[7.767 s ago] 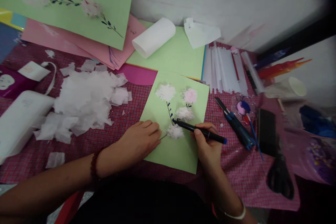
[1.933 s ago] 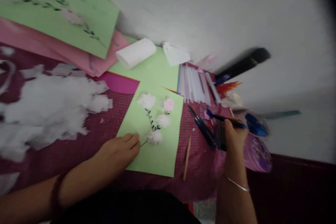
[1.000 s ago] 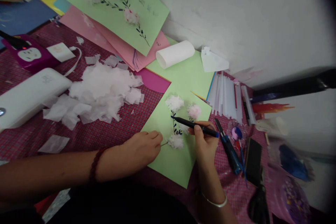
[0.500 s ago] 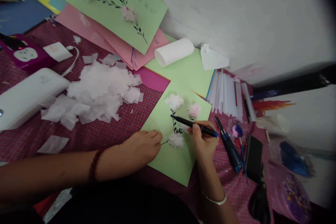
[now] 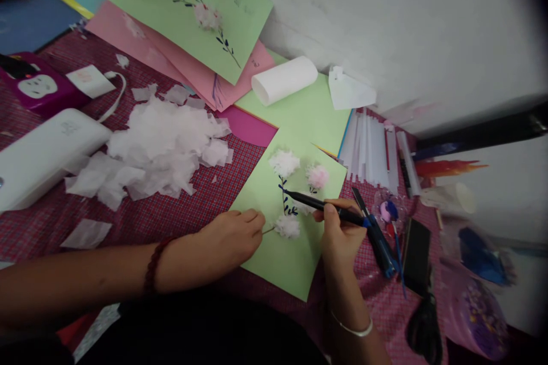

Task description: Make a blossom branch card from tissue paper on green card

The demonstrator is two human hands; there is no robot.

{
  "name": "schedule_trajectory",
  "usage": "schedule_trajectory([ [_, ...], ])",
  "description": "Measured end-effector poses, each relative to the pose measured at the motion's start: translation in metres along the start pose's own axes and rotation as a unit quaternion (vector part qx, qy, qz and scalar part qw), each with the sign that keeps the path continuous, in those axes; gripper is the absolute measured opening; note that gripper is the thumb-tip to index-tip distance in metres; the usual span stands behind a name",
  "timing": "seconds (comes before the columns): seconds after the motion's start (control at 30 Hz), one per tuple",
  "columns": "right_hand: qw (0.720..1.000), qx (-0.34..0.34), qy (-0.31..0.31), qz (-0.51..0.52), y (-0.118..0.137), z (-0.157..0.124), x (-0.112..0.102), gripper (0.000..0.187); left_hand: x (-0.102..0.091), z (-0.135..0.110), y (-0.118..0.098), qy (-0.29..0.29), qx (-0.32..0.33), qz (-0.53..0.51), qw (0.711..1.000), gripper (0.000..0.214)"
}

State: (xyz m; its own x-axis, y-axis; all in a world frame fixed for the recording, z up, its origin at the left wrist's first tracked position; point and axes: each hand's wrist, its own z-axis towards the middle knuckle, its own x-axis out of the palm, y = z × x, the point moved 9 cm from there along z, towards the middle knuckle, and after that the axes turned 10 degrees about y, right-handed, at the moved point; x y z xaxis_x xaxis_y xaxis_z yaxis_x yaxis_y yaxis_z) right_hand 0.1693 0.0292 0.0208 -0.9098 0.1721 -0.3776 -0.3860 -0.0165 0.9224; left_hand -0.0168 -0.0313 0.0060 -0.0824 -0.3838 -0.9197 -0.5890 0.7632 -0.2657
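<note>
A green paper card (image 5: 286,268) lies on the checked cloth, bearing white and pink tissue-paper flowers and dark painted leaves along thin stems. Resting on its left edge is my left hand (image 5: 237,236), fingers curled together and holding the card down; the fingertips are hidden. Beside the fingers, a stem runs to the lowest white flower (image 5: 287,226). My right hand (image 5: 338,228) grips a black marker pen (image 5: 317,203) with a blue end. The pen's tip is at the stem below the upper white flower (image 5: 284,163), just right of the line.
A heap of white tissue squares (image 5: 162,142) lies left, near a white power bank (image 5: 51,148) and a purple socket block (image 5: 38,85). Behind are a finished-looking green card (image 5: 171,17) and a paper roll (image 5: 285,80). A cutter (image 5: 379,239) and dark phone (image 5: 416,254) lie right.
My right hand has shifted slightly right, and the marker's tip has moved a little right and down along the stem. My left hand stays in place on the card.
</note>
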Motion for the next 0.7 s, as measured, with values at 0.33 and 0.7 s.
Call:
schedule_trajectory([
  [0.33,1.000,0.006,0.007,-0.015,-0.0041,-0.0093,0.0011,0.015,-0.0051,-0.0003,0.0002,0.026,-0.001,-0.001,1.000,0.017],
  [0.7,1.000,0.000,0.013,-0.004,-0.0036,-0.0062,0.0082,0.011,-0.0052,-0.0004,-0.0002,0.005,-0.001,0.003,1.000,0.017],
])
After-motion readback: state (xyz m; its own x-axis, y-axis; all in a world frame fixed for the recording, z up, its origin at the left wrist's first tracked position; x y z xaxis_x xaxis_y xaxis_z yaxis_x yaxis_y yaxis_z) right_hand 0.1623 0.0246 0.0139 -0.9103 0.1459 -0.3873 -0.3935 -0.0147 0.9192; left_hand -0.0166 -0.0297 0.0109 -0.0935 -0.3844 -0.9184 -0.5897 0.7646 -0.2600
